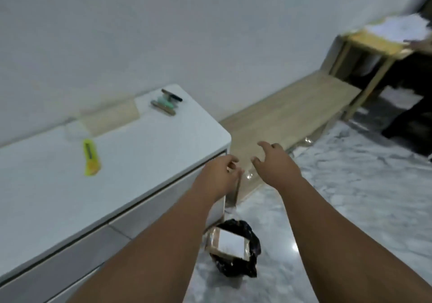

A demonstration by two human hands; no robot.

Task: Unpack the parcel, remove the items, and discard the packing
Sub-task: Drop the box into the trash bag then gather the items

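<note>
A brown parcel wrapping with a white label (230, 244) lies in the mouth of a black bin bag (243, 265) on the marble floor, below my arms. My left hand (217, 176) hangs past the corner of the white cabinet (131, 162), fingers loosely curled, nothing in it. Beside it, my right hand (273, 162) is spread open and empty above the floor. On the cabinet top lie a small group of items: a mint-green piece with tan and dark sticks (167, 103).
A yellow box cutter (90, 157) lies on the cabinet top, with a pale wooden block (109, 118) against the wall behind it. A long wooden board (287, 125) runs along the wall. A wooden side table (374, 45) with white papers stands at the far right.
</note>
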